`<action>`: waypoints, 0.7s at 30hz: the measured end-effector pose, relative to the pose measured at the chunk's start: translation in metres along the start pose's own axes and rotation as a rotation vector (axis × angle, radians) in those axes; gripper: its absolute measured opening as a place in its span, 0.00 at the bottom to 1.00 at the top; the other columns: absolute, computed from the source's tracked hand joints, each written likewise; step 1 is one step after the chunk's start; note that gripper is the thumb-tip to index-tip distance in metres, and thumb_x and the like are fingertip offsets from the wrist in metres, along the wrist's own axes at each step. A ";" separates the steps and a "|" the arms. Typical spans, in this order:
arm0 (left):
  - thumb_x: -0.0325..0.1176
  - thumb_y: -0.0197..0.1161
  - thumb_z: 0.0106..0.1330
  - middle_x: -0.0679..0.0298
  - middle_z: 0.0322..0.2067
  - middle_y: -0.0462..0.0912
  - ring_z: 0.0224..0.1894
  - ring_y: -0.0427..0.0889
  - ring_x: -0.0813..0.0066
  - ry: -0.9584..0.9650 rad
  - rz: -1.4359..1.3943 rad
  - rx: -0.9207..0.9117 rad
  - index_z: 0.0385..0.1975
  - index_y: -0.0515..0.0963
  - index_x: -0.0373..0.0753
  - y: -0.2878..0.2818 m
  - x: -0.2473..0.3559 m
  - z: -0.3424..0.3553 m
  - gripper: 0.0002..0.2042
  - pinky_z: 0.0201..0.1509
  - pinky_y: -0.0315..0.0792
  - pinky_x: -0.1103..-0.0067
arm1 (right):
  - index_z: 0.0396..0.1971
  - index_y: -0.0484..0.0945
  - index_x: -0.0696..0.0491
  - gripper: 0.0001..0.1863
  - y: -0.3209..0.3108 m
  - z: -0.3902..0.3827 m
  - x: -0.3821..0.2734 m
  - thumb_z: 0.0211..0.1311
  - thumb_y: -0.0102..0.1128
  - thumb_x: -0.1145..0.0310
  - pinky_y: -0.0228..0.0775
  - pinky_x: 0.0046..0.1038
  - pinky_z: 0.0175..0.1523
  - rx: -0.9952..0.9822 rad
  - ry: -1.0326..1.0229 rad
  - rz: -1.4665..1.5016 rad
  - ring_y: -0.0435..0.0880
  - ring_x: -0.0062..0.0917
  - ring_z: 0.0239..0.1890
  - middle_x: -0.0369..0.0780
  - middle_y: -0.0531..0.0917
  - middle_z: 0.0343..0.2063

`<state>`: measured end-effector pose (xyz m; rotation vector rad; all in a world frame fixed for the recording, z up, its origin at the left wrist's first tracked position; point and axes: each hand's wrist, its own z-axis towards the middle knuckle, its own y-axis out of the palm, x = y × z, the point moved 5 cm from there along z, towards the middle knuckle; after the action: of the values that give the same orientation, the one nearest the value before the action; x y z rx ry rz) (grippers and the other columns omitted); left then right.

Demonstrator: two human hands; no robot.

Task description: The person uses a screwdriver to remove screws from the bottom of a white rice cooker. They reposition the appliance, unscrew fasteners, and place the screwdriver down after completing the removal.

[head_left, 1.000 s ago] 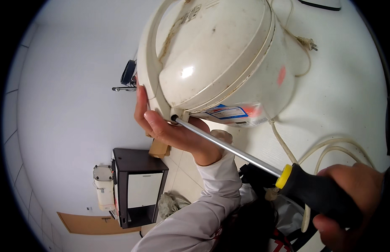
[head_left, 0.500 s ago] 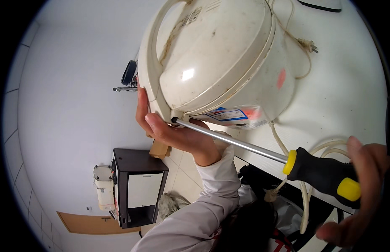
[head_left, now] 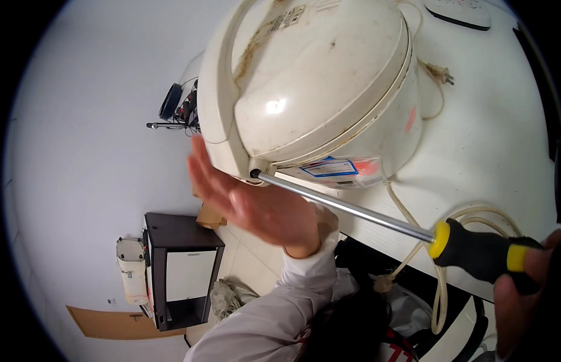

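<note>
An off-white rice cooker [head_left: 316, 78] with a domed lid lies tilted across the upper middle, brown stains along its lid. Its carrying handle [head_left: 217, 108] arches along the left side. My right hand [head_left: 525, 295], partly cut off by the dark right rim, grips the end of a screwdriver [head_left: 479, 250] with a black and yellow grip. The long steel shaft runs left to the handle's pivot, where its tip sits in a dark recess. Beside that pivot, my left hand [head_left: 256, 211] is open, fingers extended and slightly blurred; whether it touches the cooker I cannot tell.
The cooker rests on a white table [head_left: 473, 151]. A pale cord [head_left: 440, 289] loops near the table edge, and a two-pin plug [head_left: 440, 73] lies behind the cooker. A dark cabinet [head_left: 184, 259] stands at lower left, near a brown door [head_left: 117, 323].
My left hand has loosened from the cooker's handle and its fingers have straightened. My right hand has shifted to the screwdriver's butt end, and the grip has turned. The view has moved slightly.
</note>
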<state>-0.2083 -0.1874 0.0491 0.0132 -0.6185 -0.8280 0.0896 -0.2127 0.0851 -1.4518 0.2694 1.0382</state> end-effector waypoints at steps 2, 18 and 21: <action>0.47 0.49 0.64 0.50 0.44 0.72 0.44 0.75 0.68 0.011 -0.237 0.281 0.50 0.63 0.34 -0.019 0.001 -0.013 0.23 0.39 0.74 0.75 | 0.43 0.68 0.64 0.37 0.004 -0.001 -0.008 0.49 0.53 0.41 0.71 0.19 0.29 0.044 -0.031 -0.020 0.80 0.25 0.25 0.44 0.78 0.29; 0.47 0.60 0.59 0.59 0.26 0.73 0.22 0.72 0.81 -0.996 -0.946 -0.593 0.44 0.66 0.26 0.062 0.060 -0.067 0.27 0.23 0.65 0.85 | 0.44 0.67 0.65 0.42 0.006 0.003 -0.015 0.48 0.50 0.35 0.71 0.18 0.28 0.038 -0.018 -0.107 0.80 0.25 0.25 0.44 0.78 0.29; 0.35 0.56 0.64 0.61 0.25 0.72 0.21 0.71 0.82 -0.838 -0.978 -0.509 0.45 0.69 0.25 0.063 0.059 -0.067 0.17 0.25 0.63 0.86 | 0.45 0.67 0.65 0.43 0.007 0.004 -0.013 0.47 0.50 0.34 0.71 0.17 0.27 0.038 -0.030 -0.080 0.80 0.25 0.25 0.45 0.78 0.29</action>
<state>-0.0998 -0.1999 0.0392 -0.5595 -1.1956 -1.9646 0.0757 -0.2155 0.0900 -1.4012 0.2072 0.9846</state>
